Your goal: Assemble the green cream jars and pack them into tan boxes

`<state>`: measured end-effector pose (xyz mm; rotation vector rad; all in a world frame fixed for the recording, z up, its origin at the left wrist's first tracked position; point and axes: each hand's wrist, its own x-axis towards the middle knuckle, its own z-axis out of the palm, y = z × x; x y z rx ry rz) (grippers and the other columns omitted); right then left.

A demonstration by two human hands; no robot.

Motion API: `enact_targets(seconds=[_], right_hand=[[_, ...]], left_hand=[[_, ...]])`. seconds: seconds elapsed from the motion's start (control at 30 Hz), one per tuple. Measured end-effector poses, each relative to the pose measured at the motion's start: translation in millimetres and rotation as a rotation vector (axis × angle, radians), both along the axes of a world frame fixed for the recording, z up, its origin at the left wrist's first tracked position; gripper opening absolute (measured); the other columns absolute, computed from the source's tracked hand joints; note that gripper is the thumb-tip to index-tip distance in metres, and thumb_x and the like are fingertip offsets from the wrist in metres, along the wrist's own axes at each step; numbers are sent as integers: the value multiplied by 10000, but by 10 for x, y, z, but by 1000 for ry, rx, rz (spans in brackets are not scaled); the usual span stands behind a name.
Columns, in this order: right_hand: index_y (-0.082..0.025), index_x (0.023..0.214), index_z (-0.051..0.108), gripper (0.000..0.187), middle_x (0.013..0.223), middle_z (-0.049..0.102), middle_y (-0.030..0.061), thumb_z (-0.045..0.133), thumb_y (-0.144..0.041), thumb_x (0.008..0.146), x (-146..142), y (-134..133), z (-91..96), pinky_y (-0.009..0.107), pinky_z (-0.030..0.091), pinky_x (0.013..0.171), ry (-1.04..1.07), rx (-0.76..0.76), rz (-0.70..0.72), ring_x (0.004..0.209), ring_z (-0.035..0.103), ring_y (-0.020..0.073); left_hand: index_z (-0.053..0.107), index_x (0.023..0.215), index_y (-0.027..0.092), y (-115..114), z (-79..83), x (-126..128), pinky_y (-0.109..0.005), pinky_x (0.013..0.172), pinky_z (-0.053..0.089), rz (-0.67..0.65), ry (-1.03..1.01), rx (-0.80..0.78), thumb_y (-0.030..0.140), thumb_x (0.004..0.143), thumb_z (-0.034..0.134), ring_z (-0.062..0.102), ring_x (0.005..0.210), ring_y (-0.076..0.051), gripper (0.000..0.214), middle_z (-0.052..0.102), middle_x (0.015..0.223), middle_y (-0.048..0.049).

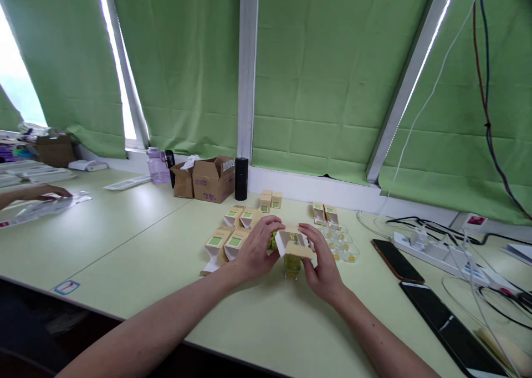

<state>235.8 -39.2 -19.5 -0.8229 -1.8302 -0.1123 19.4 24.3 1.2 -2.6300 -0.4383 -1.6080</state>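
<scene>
My left hand (258, 246) is curled against the left side of a small open cardboard box (298, 250), brown outside and white inside. My right hand (322, 267) grips the right side of the same box, thumb near its front flap. Just below the flap shows a small clear green container (292, 264) with a yellow spot at its base; I cannot tell whether it is inside the box. A bit of another green item (273, 240) shows between my left fingers and thumb. Open boxes with green labels (216, 241) stand left of my left hand.
Clear containers with yellow centres (343, 245) lie right of my hands, near two upright boxes (325, 214). Phones (398, 260), a power strip (436, 256) and cables occupy the right. Cartons (213, 179) and a black cylinder (241, 178) stand behind. Another person's hand (44, 192) is far left.
</scene>
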Motion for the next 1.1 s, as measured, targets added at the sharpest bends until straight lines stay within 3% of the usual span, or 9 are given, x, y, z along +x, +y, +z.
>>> enact_targets(seconds=[0.13,0.33,0.6,0.83,0.97,1.1], right_hand=[[-328,1558,458,621,1524,517,150,484,-94,983,7,-5,5,576,545,1109,-44,88,-42,1442,534,328],[-380,1570,478,672,1532,479,135,471,-55,981,20,10,-24,556,580,1050,-109,167,-64,1419,539,339],[-370,1647,352,741,1527,477,150,476,-65,983,-11,-38,14,587,565,1073,-114,167,-72,1425,525,341],[-309,1614,363,671,1475,543,170,557,-140,995,-5,-50,46,634,525,1123,-12,143,-126,1414,543,367],[-318,1589,382,646,1473,536,170,559,-137,995,-6,-57,53,647,528,1111,-16,136,-117,1406,546,372],[-318,1578,393,629,1490,515,173,554,-134,998,-19,-67,56,649,524,1115,-31,119,-115,1418,533,373]], left_hand=[[480,1355,242,-2,-17,-31,-538,1019,580,53,2,122,147,917,688,569,1356,-345,494,549,1373,-195],[472,1276,259,-34,0,-67,-562,1033,570,33,-14,213,214,933,699,558,1389,-355,414,535,1375,-184],[457,1393,249,-20,4,-48,-609,1078,544,-17,-33,222,225,950,701,571,1402,-367,506,580,1376,-198],[364,1549,242,-28,57,-61,-686,1177,445,-107,-2,95,360,935,735,535,1428,-402,727,540,1462,-233],[392,1535,259,-13,23,-45,-632,1139,489,-120,-96,-11,248,963,661,554,1360,-352,632,583,1385,-181],[413,1526,240,43,-46,-44,-562,1092,531,-135,-139,-276,400,1029,609,578,1296,-326,558,589,1368,-166]])
